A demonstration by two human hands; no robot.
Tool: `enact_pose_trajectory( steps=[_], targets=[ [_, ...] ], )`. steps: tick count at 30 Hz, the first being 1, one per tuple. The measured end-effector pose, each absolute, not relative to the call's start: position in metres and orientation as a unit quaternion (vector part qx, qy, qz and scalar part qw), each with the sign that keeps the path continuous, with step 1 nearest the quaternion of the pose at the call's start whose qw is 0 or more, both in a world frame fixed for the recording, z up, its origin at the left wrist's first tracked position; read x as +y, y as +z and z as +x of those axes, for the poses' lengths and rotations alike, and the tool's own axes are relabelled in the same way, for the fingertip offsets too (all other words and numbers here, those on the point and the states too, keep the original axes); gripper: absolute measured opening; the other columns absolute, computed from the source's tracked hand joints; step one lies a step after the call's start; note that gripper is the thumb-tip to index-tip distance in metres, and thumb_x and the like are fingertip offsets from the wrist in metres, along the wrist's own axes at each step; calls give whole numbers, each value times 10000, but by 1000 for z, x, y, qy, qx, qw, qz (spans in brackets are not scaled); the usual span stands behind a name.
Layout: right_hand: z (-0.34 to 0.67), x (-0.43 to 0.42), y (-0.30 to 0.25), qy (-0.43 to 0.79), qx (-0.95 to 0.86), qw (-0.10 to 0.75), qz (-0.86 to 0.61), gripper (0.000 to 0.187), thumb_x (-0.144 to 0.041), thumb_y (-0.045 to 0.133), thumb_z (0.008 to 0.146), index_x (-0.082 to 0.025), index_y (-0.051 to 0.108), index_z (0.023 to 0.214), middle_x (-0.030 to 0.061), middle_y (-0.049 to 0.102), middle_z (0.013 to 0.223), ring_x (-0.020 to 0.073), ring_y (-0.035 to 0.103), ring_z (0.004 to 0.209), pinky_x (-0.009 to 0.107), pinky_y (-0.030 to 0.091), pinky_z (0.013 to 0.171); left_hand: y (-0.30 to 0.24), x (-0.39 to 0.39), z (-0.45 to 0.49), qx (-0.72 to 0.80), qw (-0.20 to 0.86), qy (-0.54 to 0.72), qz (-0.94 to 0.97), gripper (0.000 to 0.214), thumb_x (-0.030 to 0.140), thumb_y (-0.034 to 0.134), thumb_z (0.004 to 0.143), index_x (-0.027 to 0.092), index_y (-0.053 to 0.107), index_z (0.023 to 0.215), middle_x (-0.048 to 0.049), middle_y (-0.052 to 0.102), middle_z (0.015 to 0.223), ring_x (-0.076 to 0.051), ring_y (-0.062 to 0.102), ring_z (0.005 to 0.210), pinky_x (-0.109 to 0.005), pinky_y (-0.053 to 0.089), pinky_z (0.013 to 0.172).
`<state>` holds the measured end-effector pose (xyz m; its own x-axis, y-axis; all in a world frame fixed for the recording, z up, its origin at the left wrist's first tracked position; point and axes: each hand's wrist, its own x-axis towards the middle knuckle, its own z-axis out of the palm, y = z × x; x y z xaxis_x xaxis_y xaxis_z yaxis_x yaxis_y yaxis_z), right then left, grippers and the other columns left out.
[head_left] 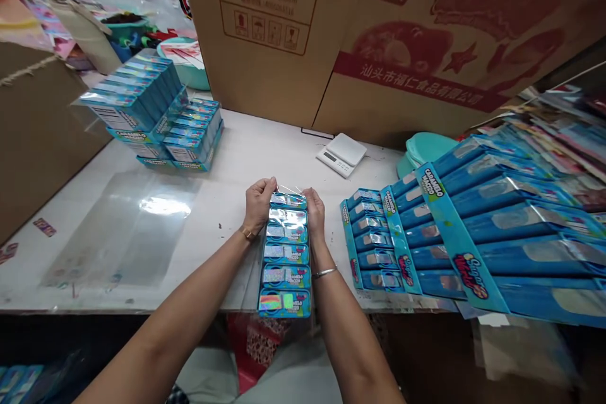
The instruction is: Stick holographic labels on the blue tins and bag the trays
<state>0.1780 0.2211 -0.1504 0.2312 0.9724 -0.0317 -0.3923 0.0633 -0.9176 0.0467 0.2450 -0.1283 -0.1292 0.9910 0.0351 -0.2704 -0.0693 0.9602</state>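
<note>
A tray of blue candy boxes [286, 255] in a clear plastic bag lies at the table's front edge, its near end reaching to the edge. My left hand [260, 202] pinches the far left corner of the clear bag. At the far right corner, my right hand [315, 209] is closed on the bag's film too. Between the hands, the film stretches past the far end of the tray. Flat on the table to the left is a stack of clear plastic bags [127, 227].
Wrapped blue box trays [137, 101] are stacked at the back left. More filled blue display trays [435, 233] stand on the right. A white digital scale [341, 154] sits before a large cardboard carton [284, 31], beside a teal container [423, 150].
</note>
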Motion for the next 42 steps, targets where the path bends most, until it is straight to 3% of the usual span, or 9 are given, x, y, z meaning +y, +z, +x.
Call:
enact_pose_trajectory(
  steps=[6,10,13,16,18,22,28,34,42],
  targets=[
    [179,223,-152,525,-341,646,-437,373,-529,660,873,-212,539,718,-76,477,600,105,425,534,240,390,547,-127,244,44,448,525,581,431,413,487,666,877,155,570,651,60,495,575,-76,464,491,-209,381,493],
    [179,227,-149,528,-331,637,-454,320,-444,619,945,-157,611,803,-33,603,718,114,570,622,282,496,654,-122,241,43,476,519,553,446,257,366,573,986,126,662,967,-15,667,886,-142,649,737,-291,559,671],
    [189,219,-141,520,-303,642,-474,322,-482,603,939,-169,672,966,29,708,954,176,673,897,364,525,854,-114,232,30,513,486,567,423,269,349,536,1004,131,662,1101,-69,676,1122,-228,663,1033,-415,559,889],
    [209,184,-131,510,-267,653,-492,425,-577,598,884,-256,677,1153,47,673,1276,222,562,1272,423,397,1088,-107,196,3,549,450,601,368,319,364,465,1023,139,638,1169,-135,626,1316,-269,547,1290,-475,429,1090],
    [216,146,-128,521,-251,649,-494,521,-632,644,816,-276,681,1194,64,618,1385,259,493,1364,471,340,1141,-109,157,-14,558,454,608,336,393,436,460,1009,146,616,1224,-175,594,1383,-298,525,1330,-518,374,1133],
    [193,69,-140,598,-234,617,-456,618,-708,605,824,-295,657,1280,68,605,1415,277,510,1361,488,370,1140,-128,73,-13,515,562,575,298,584,626,548,912,201,620,1307,-145,565,1456,-320,466,1397,-527,332,1177],
    [131,40,-145,612,-236,612,-442,696,-694,576,857,-284,543,1419,51,668,1333,282,554,1318,475,470,1078,-121,43,23,401,629,595,299,662,665,537,897,232,591,1395,-84,539,1494,-317,375,1458,-480,228,1243],
    [81,116,-84,620,-305,621,-369,633,-696,463,914,-277,571,1375,63,687,1291,269,618,1239,476,496,1043,-58,107,-34,364,588,625,363,654,706,461,912,268,618,1372,-52,589,1448,-273,342,1479,-448,197,1256],
    [-35,302,-23,584,-398,647,-284,539,-603,516,872,-200,655,1202,59,750,1104,246,694,1069,413,548,927,25,274,-132,337,531,650,426,749,803,436,849,202,734,1181,-121,736,1216,-334,549,1318,-506,420,1120]
  ],
)
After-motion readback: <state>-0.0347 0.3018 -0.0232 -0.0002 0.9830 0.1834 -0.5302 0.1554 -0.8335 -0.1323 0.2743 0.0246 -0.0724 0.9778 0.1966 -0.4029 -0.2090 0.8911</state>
